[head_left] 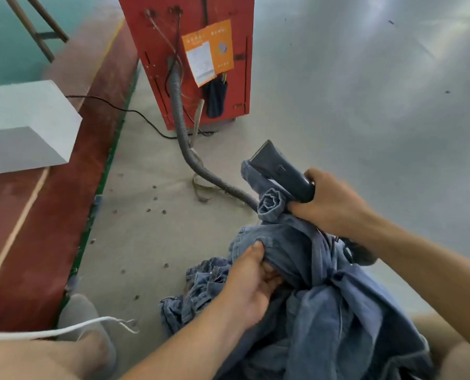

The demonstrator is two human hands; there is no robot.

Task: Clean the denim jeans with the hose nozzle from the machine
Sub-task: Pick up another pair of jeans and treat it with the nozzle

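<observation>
Right hand (pixel 329 201) clenched round hose nozzle (pixel 280 171) and rolled denim; left hand (pixel 251 283) gripping jeans (pixel 338 297) fabric below; hose (pixel 181 116) joined to red machine (pixel 190 50).

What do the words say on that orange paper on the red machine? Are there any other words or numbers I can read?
Orange label on the red machine: it has printed characters and a round logo, too blurred to read.
White slip stuck over the orange label: lines of small print, too small to read.
White box on the left: a dark mark at its edge, unreadable.
Nozzle, hose and jeans: no text visible.
</observation>
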